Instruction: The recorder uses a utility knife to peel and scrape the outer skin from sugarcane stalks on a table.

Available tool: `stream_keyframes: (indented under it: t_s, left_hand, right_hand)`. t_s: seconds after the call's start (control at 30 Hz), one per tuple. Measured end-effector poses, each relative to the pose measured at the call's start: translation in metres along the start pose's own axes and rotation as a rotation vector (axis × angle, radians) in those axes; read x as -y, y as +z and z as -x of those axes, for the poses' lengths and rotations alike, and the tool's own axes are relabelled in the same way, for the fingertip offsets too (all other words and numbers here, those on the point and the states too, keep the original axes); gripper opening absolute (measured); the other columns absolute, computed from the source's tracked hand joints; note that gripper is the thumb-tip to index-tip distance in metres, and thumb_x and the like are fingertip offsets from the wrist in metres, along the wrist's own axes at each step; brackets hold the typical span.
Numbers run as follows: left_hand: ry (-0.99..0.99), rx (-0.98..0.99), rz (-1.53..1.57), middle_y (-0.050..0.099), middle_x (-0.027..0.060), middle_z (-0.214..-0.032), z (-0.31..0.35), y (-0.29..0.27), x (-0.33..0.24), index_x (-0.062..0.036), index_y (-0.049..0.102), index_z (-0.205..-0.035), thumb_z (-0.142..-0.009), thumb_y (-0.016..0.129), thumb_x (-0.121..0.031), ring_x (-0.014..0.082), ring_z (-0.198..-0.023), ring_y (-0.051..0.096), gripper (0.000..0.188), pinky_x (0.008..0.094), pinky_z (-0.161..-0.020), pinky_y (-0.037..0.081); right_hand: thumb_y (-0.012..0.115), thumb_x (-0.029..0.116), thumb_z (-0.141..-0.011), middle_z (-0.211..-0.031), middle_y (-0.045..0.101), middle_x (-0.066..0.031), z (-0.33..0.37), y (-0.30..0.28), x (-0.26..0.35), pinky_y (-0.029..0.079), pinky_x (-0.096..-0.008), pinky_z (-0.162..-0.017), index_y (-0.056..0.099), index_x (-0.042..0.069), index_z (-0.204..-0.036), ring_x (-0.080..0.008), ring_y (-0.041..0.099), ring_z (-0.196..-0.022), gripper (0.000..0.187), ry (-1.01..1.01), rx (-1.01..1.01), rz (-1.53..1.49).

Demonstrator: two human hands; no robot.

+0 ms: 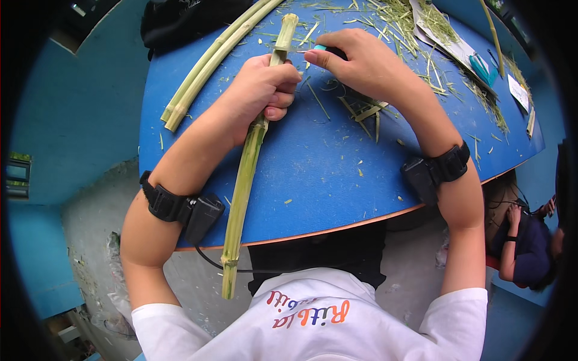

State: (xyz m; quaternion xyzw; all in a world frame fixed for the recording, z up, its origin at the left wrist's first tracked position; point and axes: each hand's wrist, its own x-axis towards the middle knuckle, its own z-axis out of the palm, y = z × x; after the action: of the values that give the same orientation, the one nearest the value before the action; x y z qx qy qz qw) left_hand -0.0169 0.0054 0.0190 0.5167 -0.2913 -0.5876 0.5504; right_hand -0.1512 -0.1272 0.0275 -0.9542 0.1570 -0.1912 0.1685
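Note:
A jointed green bamboo stalk (242, 186) slants from the far middle of the table down past its near edge. My left hand (265, 90) is wrapped round its upper part, just below a pale, notched section near the top end. Beside that section, my right hand (355, 60) grips a small knife (320, 48) with a teal and dark handle. Its thin blade points left and meets the stalk at the notch, though most of the handle is hidden by my fingers.
Two more stalks (208, 69) lie at the far left of the blue table (325, 174), near a black bag (180, 24). Green shavings (397, 24) are strewn across the far right, around a white sheet and a teal tool (483, 69). Another person (524, 246) is at the right.

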Motion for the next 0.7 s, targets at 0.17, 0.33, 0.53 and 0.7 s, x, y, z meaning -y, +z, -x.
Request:
stream_keyframes:
  t_s: [0.17, 0.33, 0.53, 0.7]
  left_hand:
    - [0.039, -0.078, -0.11, 0.036, -0.006, -0.062, -0.003, 0.001, 0.003, -0.0099, 0.041, -0.078, -0.081, 0.051, -0.006, 0.0007, -0.045, 0.032, 0.011, 0.0172, -0.035, 0.027]
    - [0.031, -0.101, -0.283, 0.04, -0.0028, -0.061, 0.009, 0.017, 0.009, -0.0086, 0.042, -0.084, -0.08, 0.051, -0.006, 0.0035, -0.041, 0.034, 0.01, 0.0201, -0.031, 0.028]
    - [0.009, -0.022, -0.136, 0.037, -0.0041, -0.061, 0.012, 0.024, 0.011, -0.0101, 0.04, -0.083, -0.081, 0.053, -0.008, 0.0023, -0.042, 0.034, 0.013, 0.0185, -0.033, 0.029]
    - [0.022, -0.003, -0.038, 0.035, -0.0061, -0.062, 0.013, 0.021, 0.012, -0.0111, 0.042, -0.087, -0.084, 0.054, -0.013, -0.0008, -0.042, 0.03, 0.013, 0.0151, -0.033, 0.027]
  right_hand:
    - [0.056, 0.042, -0.082, -0.071, 0.061, -0.0173, -0.003, 0.005, -0.001, 0.046, -0.0439, -0.065, 0.064, 0.002, -0.08, -0.0364, 0.06, -0.071, 0.041, 0.052, -0.03, 0.108]
    - [0.053, 0.039, -0.085, -0.08, 0.062, -0.0225, -0.016, -0.027, -0.023, 0.047, -0.0438, -0.072, 0.064, -0.001, -0.081, -0.0375, 0.06, -0.08, 0.042, 0.189, -0.198, 0.314]
    - [0.05, 0.036, -0.088, -0.085, 0.062, -0.0255, -0.016, -0.036, -0.04, 0.046, -0.0454, -0.077, 0.063, -0.004, -0.081, -0.0404, 0.059, -0.085, 0.042, 0.213, -0.472, 0.283]
    - [0.053, 0.043, -0.085, -0.074, 0.063, -0.019, -0.011, -0.003, -0.014, 0.047, -0.0447, -0.067, 0.064, 0.002, -0.077, -0.0379, 0.06, -0.074, 0.044, 0.151, -0.193, 0.065]
